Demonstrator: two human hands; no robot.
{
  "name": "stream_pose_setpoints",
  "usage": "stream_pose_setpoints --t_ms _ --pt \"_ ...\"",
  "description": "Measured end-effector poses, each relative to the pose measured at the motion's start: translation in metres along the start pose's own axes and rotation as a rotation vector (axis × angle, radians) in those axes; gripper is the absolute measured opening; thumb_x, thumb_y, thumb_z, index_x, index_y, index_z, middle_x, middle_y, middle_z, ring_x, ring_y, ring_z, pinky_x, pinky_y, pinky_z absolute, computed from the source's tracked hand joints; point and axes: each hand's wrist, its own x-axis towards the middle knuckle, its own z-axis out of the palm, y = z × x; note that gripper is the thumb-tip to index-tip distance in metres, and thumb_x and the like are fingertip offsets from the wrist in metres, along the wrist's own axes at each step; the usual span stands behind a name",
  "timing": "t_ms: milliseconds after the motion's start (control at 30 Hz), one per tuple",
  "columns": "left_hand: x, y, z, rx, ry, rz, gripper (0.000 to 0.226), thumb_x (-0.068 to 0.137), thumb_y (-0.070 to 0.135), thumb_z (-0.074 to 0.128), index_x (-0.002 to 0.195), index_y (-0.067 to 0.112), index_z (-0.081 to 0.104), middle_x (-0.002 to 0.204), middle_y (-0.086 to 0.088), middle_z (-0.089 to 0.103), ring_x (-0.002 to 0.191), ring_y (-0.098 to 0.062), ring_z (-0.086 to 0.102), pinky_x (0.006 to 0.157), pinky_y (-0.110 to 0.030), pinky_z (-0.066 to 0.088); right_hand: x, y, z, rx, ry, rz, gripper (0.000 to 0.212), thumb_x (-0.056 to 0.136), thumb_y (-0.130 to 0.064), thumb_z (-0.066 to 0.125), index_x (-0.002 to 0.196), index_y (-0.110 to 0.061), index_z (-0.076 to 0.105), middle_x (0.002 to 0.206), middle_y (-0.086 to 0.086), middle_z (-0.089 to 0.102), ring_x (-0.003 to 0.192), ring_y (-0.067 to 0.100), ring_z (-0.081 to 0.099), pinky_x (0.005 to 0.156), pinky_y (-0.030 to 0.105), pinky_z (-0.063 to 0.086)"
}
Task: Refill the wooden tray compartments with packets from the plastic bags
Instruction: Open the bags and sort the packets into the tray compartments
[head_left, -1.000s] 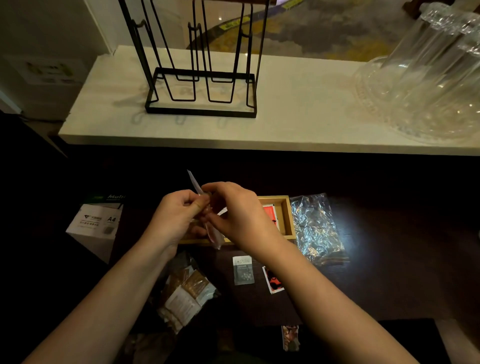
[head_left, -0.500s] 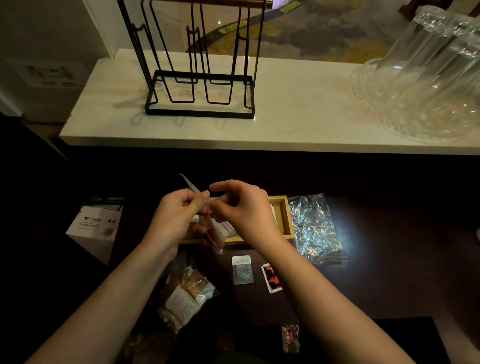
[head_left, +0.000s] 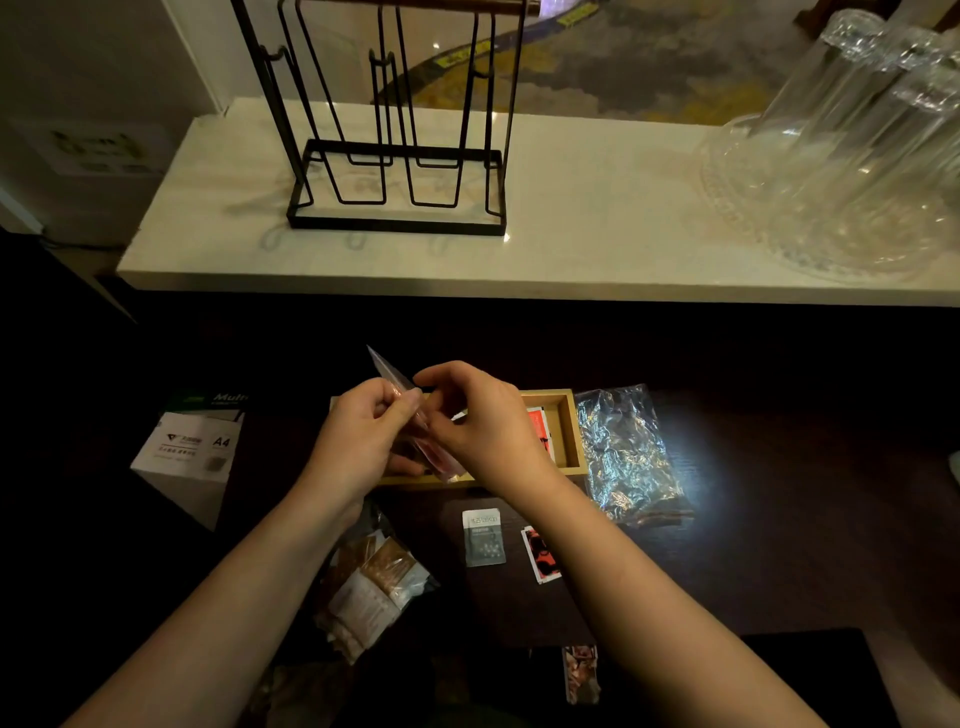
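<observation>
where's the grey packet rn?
Head view: the grey packet lies flat on the dark table, just in front of the wooden tray, left of the red-and-black packet.

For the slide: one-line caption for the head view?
Both hands pinch a clear plastic bag above the partitioned wooden tray.

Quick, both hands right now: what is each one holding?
Left hand: pinches the clear plastic bag of packets.
Right hand: fingers curled at the same bag, above the wooden tray.
</observation>
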Motion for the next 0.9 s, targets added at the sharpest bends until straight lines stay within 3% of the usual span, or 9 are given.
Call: stream_pose_setpoints --t_ms 233,367,467,567,633,733,800,867,900 --pt "0.001 -0.003 0.004 0.043 -0.010 0.038 0.019 0.097 0.018 0.044 0.088 0.005 0.052 0.079 -0.005 0.057 0.059 -0.003 0.064 0.047 -0.018 0.051 -0.001 0.001 0.004 -0.136 0.099 0.004 0.015 0.090 -0.025 0.060 0.096 -0.015 0.070 0.088 0.000 0.071 0.078 0.007 0.064 0.069 0.026 0.056" --pt "0.001 -0.001 0.004 0.107 -0.018 0.062 0.020 0.098 0.015 0.043 0.092 -0.003 0.047 0.078 -0.017 0.054 0.059 -0.008 0.063 0.047 -0.020 0.052 -0.001 0.005 0.004 -0.103 0.090 0.035 0.011 0.089 -0.023 0.061 0.091 -0.015 0.069 0.080 -0.007 0.065 0.069 0.002 0.059 0.063 0.014 0.051" --pt "0.000 -0.001 0.000 0.167 -0.045 0.089 0.018 0.097 0.010 0.042 0.091 -0.007 0.044 0.082 -0.025 0.049 0.064 -0.016 0.059 0.048 -0.021 0.053 0.004 0.010 -0.005 -0.094 0.182 0.113 0.008 0.086 -0.016 0.063 0.086 -0.013 0.070 0.072 -0.010 0.059 0.060 -0.008 0.050 0.059 0.003 0.040" --pt "0.003 -0.001 -0.021 0.209 -0.032 0.077 0.015 0.094 0.007 0.046 0.083 -0.003 0.043 0.083 -0.025 0.052 0.068 -0.025 0.057 0.047 -0.024 0.053 0.009 0.022 -0.023 -0.136 0.302 0.197 0.008 0.081 -0.015 0.063 0.076 -0.016 0.070 0.066 -0.010 0.061 0.056 -0.006 0.050 0.056 0.008 0.037" --pt "0.004 0.002 -0.034 0.256 -0.041 0.078 0.012 0.092 0.007 0.050 0.082 0.007 0.045 0.078 -0.015 0.054 0.070 -0.026 0.058 0.049 -0.031 0.056 0.009 0.028 -0.032 -0.140 0.325 0.204 0.009 0.080 -0.016 0.063 0.072 -0.017 0.068 0.065 -0.010 0.062 0.059 -0.001 0.054 0.057 0.011 0.038" --pt "0.005 0.009 -0.037 0.305 -0.056 0.082 0.016 0.089 0.004 0.051 0.089 0.020 0.050 0.069 -0.004 0.056 0.069 -0.019 0.059 0.051 -0.034 0.056 0.007 0.033 -0.034 -0.172 0.256 0.197 0.010 0.080 -0.014 0.062 0.073 -0.019 0.065 0.064 -0.014 0.059 0.061 -0.002 0.055 0.056 0.007 0.039" --pt "0.007 0.014 -0.032 0.323 -0.020 0.091 0.023 0.087 0.002 0.049 0.090 0.024 0.053 0.066 -0.005 0.058 0.066 -0.019 0.060 0.050 -0.032 0.056 0.008 0.034 -0.033 -0.214 0.217 0.171 0.010 0.081 -0.013 0.061 0.077 -0.023 0.064 0.074 -0.013 0.060 0.066 0.001 0.056 0.063 0.013 0.044" --pt "0.010 0.018 -0.027 0.322 0.010 0.098 0.021 0.087 0.002 0.048 0.086 0.022 0.055 0.066 -0.008 0.060 0.064 -0.020 0.060 0.048 -0.031 0.055 0.009 0.030 -0.035 -0.236 0.175 0.081 0.015 0.082 -0.019 0.064 0.097 -0.023 0.066 0.092 -0.009 0.058 0.079 0.005 0.056 0.075 0.024 0.049" --pt "0.011 0.019 -0.024 0.321 0.018 0.101 0.019 0.087 0.002 0.047 0.085 0.020 0.055 0.065 -0.008 0.060 0.063 -0.020 0.060 0.048 -0.031 0.055 0.008 0.026 -0.036 -0.225 0.127 0.014 0.026 0.083 -0.026 0.066 0.108 -0.023 0.064 0.101 -0.008 0.056 0.087 0.005 0.055 0.080 0.024 0.049"
